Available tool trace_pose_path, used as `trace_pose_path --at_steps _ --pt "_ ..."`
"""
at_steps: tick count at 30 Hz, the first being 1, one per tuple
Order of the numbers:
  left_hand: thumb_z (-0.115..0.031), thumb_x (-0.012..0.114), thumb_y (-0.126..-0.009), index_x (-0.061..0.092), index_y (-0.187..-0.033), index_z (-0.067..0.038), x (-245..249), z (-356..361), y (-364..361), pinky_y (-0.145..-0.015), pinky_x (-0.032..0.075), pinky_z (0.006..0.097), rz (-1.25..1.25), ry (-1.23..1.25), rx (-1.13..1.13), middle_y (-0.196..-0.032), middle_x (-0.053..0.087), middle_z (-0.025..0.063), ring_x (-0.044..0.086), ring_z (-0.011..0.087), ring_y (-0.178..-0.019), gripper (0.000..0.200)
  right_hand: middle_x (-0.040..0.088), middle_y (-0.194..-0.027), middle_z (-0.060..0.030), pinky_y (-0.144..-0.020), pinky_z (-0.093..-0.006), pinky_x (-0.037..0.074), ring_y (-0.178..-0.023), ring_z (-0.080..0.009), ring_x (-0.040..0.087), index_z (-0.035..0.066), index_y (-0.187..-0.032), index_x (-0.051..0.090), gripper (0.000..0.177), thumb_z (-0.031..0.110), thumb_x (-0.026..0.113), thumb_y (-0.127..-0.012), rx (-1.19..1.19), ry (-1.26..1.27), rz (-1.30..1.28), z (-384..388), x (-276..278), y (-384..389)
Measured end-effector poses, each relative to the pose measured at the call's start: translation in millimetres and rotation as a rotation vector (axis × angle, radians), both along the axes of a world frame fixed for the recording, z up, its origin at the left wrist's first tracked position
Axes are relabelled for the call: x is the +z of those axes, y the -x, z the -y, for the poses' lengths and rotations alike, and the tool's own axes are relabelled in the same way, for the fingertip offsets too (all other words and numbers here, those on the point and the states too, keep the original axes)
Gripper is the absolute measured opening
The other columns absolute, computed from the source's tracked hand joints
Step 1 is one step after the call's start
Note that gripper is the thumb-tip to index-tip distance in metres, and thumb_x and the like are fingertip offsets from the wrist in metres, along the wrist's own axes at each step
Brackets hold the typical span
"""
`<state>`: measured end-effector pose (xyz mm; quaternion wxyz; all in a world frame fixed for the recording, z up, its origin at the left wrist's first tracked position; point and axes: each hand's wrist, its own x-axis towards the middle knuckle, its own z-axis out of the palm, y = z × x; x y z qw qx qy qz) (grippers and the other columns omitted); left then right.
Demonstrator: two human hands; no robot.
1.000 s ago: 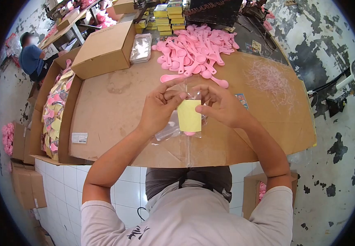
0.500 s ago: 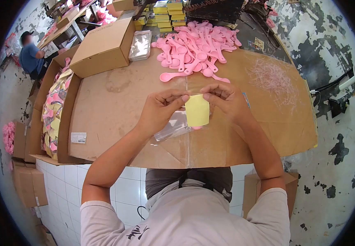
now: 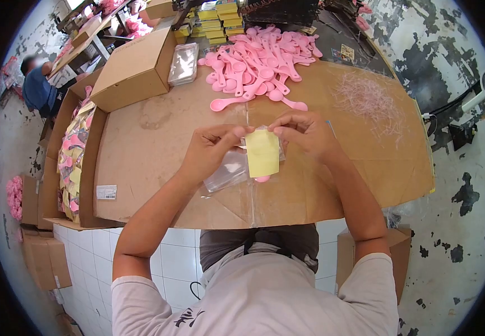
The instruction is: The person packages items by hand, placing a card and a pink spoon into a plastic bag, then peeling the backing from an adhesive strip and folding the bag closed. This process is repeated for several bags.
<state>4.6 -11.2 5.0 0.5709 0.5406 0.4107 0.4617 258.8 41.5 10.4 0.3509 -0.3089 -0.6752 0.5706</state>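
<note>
Above the cardboard-covered table, my left hand point(image 3: 213, 147) and my right hand point(image 3: 308, 134) each pinch an upper corner of a small clear plastic bag point(image 3: 282, 154). A pale yellow card point(image 3: 263, 155) shows in the bag, upright and facing me. A bit of pink point(image 3: 262, 179), looking like the end of a pink scoop, peeks out below the card; the rest is hidden. Under my left hand lies another clear plastic bag or bags point(image 3: 226, 175), flat on the table. Behind my right hand, a small blue-edged item point(image 3: 331, 127) is partly covered.
A heap of pink scoops point(image 3: 253, 59) lies at the back. Thin plastic strips point(image 3: 368, 103) are scattered on the right. At left, an open carton point(image 3: 98, 168) holds packed pieces, beside a closed box point(image 3: 133, 67) and clear bags point(image 3: 184, 64). Yellow stacks point(image 3: 214, 25) stand behind; a seated person point(image 3: 40, 89) is far left.
Both hands still pinch the bag's top. The bag and card look slightly more tilted, and the clear side edge shows more. The whole view has shifted a little.
</note>
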Motion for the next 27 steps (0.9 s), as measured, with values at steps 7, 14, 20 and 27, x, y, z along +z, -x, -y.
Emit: trace_pose_path --at_steps 7,14,20,27 --pt "-0.007 0.067 -0.099 0.070 -0.127 0.000 -7 -5 5 -0.084 0.057 0.0275 -0.079 0.002 -0.020 -0.112 0.075 0.0072 0.069 0.0116 -0.097 0.029 0.070 -0.105 -0.0053 -0.081 -0.0268 0.056 -0.095 -0.0116 0.067 -0.001 -0.124 0.062 0.031 0.001 0.071 -0.094 0.030 0.074 -0.058 13 9 7" --pt "-0.010 0.069 -0.099 0.065 -0.129 0.001 7 4 -7 -0.084 0.058 0.0295 0.098 -0.074 -0.006 -0.116 0.073 0.0088 0.070 0.0135 -0.102 0.033 0.070 -0.103 -0.0052 -0.084 -0.0286 0.055 -0.097 -0.0132 0.067 0.001 -0.125 0.061 0.034 0.000 0.072 -0.093 0.139 0.108 -0.048 5 -2 3" --pt "-0.012 0.070 -0.098 0.068 -0.122 0.002 5 24 59 -0.070 0.060 0.0284 -0.159 -0.031 0.112 -0.104 0.073 0.0076 0.071 0.0126 -0.086 0.028 0.070 -0.104 -0.0099 -0.089 -0.0350 0.054 -0.096 -0.0203 0.069 -0.001 -0.118 0.067 0.031 0.018 0.073 -0.094 -0.044 -0.380 0.379 -3 22 -34" --pt "-0.037 0.041 -0.111 0.044 -0.149 -0.002 2 38 157 -0.110 0.047 0.0400 0.411 -0.411 0.791 -0.147 0.055 0.0164 0.055 0.0257 -0.134 0.052 0.067 -0.113 -0.0155 -0.098 -0.0402 0.050 -0.111 -0.0303 0.064 0.001 -0.117 0.070 0.035 0.020 0.075 -0.089 -0.314 -0.582 0.663 -22 4 -94"
